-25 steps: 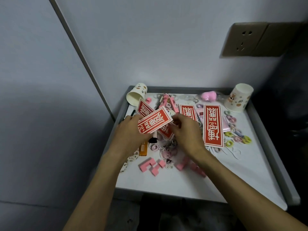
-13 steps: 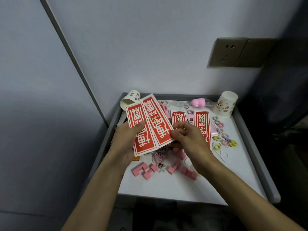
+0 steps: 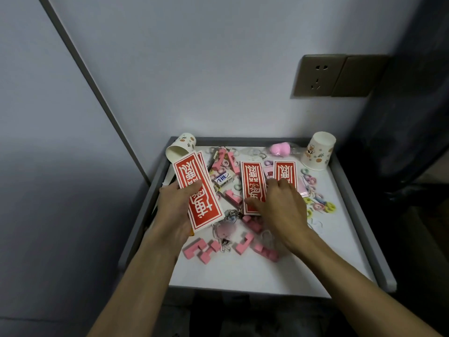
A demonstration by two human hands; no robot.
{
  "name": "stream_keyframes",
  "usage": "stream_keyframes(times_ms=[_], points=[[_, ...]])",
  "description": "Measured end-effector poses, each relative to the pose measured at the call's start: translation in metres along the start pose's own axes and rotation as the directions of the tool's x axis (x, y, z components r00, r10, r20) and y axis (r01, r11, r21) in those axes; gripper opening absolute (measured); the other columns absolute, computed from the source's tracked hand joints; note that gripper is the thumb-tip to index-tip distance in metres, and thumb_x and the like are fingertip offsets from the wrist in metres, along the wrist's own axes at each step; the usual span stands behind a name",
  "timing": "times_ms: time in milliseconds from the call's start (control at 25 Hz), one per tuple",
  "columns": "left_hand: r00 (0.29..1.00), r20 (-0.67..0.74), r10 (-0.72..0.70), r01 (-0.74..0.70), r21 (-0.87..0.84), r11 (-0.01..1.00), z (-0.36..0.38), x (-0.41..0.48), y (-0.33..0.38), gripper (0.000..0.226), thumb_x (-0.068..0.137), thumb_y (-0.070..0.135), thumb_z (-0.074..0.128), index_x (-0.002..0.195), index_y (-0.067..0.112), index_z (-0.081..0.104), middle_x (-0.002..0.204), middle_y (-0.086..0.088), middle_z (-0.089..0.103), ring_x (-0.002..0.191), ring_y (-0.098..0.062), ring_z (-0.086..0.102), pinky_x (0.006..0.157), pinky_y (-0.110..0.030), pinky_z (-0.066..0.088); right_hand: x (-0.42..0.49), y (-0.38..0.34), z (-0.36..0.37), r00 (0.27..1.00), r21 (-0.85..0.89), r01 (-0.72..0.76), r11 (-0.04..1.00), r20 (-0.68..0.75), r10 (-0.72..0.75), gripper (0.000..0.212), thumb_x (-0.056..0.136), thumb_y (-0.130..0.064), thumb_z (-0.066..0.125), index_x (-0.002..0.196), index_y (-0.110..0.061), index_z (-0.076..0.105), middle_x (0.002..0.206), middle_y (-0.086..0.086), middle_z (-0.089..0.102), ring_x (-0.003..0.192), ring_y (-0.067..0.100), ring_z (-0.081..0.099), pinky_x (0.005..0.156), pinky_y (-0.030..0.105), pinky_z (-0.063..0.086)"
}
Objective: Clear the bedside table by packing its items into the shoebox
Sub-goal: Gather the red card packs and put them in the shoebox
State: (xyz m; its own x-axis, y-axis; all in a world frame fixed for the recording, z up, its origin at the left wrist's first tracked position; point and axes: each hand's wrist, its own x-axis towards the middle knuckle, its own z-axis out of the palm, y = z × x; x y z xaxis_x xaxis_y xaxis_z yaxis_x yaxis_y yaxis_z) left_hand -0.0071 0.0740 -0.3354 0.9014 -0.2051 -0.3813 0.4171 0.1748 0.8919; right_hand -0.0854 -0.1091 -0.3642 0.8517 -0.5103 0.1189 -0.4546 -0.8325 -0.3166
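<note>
My left hand [image 3: 178, 210] holds a stack of two red cards with white characters [image 3: 198, 190] above the left side of the white bedside table [image 3: 243, 276], thumb across their face. My right hand [image 3: 281, 207] lies palm down over the lower end of a third red card [image 3: 252, 183] flat on the table, fingers spread and touching it. A fourth red card [image 3: 286, 172] lies just to its right, partly under my fingers. No shoebox is in view.
Pink puzzle blocks [image 3: 201, 251], a keychain [image 3: 226, 229], a small white eraser box [image 3: 223, 178], coloured hair ties [image 3: 320, 205], a pink sponge [image 3: 279, 149], a tipped paper cup [image 3: 181, 147] and an upturned cup [image 3: 318, 152] litter the table. Wall behind, socket [image 3: 318, 76] at upper right.
My right hand let go of the stacked cards and moved right, down onto the card lying on the table. The left hand keeps the two cards, now squared together.
</note>
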Motion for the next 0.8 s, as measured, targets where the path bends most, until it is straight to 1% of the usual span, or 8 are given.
stream_keyframes(times_ms=[120, 280, 360, 440, 560, 680, 760, 800], points=[[1.0, 0.012, -0.003, 0.003, 0.012, 1.0, 0.004, 0.002, -0.003, 0.013, 0.094, 0.015, 0.064, 0.106, 0.019, 0.066, 0.088, -0.003, 0.078, 0.077, -0.022, 0.076, 0.054, -0.033, 0.059, 0.007, -0.002, 0.012, 0.996, -0.023, -0.058, 0.998, 0.07, 0.059, 0.074, 0.072, -0.066, 0.068, 0.117, -0.009, 0.055, 0.109, 0.011, 0.063, 0.098, 0.028, 0.059, 0.083, 0.036, 0.048], [0.999, 0.029, -0.02, 0.02, 0.004, 1.0, 0.011, 0.004, -0.005, 0.01, 0.094, 0.011, 0.062, 0.102, 0.015, 0.067, 0.087, -0.006, 0.077, 0.074, -0.023, 0.076, 0.052, -0.032, 0.058, 0.009, -0.005, 0.015, 0.997, 0.118, -0.068, 0.991, 0.026, 0.066, 0.052, 0.076, -0.041, 0.077, 0.112, -0.009, 0.056, 0.101, 0.009, 0.068, 0.087, 0.027, 0.064, 0.073, 0.033, 0.052], [0.998, 0.045, -0.046, 0.047, -0.014, 0.999, 0.014, 0.004, -0.006, 0.009, 0.095, 0.011, 0.061, 0.101, 0.014, 0.067, 0.086, -0.008, 0.077, 0.073, -0.023, 0.076, 0.053, -0.033, 0.058, 0.011, -0.005, 0.009, 0.997, 0.166, -0.076, 0.983, -0.016, 0.08, 0.033, 0.085, -0.023, 0.07, 0.114, -0.011, 0.059, 0.104, 0.008, 0.07, 0.081, 0.022, 0.064, 0.059, 0.024, 0.046], [0.994, 0.066, -0.084, 0.087, -0.045, 0.995, 0.017, 0.004, -0.007, 0.012, 0.096, 0.013, 0.06, 0.106, 0.012, 0.066, 0.088, -0.009, 0.077, 0.076, -0.023, 0.076, 0.06, -0.038, 0.059, 0.014, -0.002, 0.0, 0.993, 0.285, -0.103, 0.953, -0.033, 0.117, 0.023, 0.092, -0.015, 0.06, 0.115, -0.012, 0.063, 0.11, 0.007, 0.07, 0.082, 0.018, 0.064, 0.057, 0.019, 0.04], [0.984, 0.135, -0.117, 0.134, -0.121, 0.984, 0.021, 0.003, -0.006, 0.021, 0.097, 0.017, 0.057, 0.116, 0.009, 0.062, 0.096, -0.011, 0.077, 0.087, -0.026, 0.075, 0.075, -0.045, 0.058, 0.009, 0.001, -0.017, 0.993, 0.64, -0.118, 0.759, 0.081, 0.085, 0.018, 0.096, -0.019, 0.056, 0.111, -0.016, 0.067, 0.106, -0.002, 0.072, 0.087, 0.009, 0.067, 0.073, 0.024, 0.053], [0.978, 0.17, -0.124, 0.153, -0.172, 0.973, 0.032, -0.001, -0.009, 0.023, 0.098, 0.016, 0.056, 0.119, 0.008, 0.06, 0.103, -0.014, 0.075, 0.092, -0.031, 0.074, 0.074, -0.047, 0.06, -0.011, -0.01, -0.029, 0.955, 0.817, -0.159, 0.555, 0.27, -0.125, 0.017, 0.099, -0.023, 0.052, 0.098, -0.025, 0.069, 0.089, -0.009, 0.074, 0.078, 0.002, 0.069, 0.063, 0.017, 0.052], [0.988, 0.121, -0.096, 0.116, -0.167, 0.979, 0.037, -0.003, -0.011, 0.02, 0.097, 0.012, 0.058, 0.116, 0.007, 0.062, 0.099, -0.014, 0.076, 0.087, -0.031, 0.075, 0.068, -0.045, 0.061, -0.016, -0.012, -0.029, 0.954, 0.811, -0.1, 0.577, 0.243, -0.177, 0.027, 0.1, -0.026, 0.049, 0.083, -0.025, 0.069, 0.078, -0.007, 0.073, 0.069, 0.005, 0.067, 0.055, 0.02, 0.049], [0.992, 0.093, -0.082, 0.096, -0.159, 0.983, 0.038, -0.004, -0.012, 0.019, 0.096, 0.011, 0.059, 0.114, 0.007, 0.063, 0.097, -0.013, 0.076, 0.084, -0.029, 0.075, 0.064, -0.042, 0.062, -0.015, -0.009, -0.029, 0.974, 0.754, -0.059, 0.654, 0.188, -0.129, 0.03, 0.1, -0.031, 0.048, 0.079, -0.024, 0.068, 0.074, -0.006, 0.071, 0.065, 0.008, 0.066, 0.055, 0.026, 0.049]])
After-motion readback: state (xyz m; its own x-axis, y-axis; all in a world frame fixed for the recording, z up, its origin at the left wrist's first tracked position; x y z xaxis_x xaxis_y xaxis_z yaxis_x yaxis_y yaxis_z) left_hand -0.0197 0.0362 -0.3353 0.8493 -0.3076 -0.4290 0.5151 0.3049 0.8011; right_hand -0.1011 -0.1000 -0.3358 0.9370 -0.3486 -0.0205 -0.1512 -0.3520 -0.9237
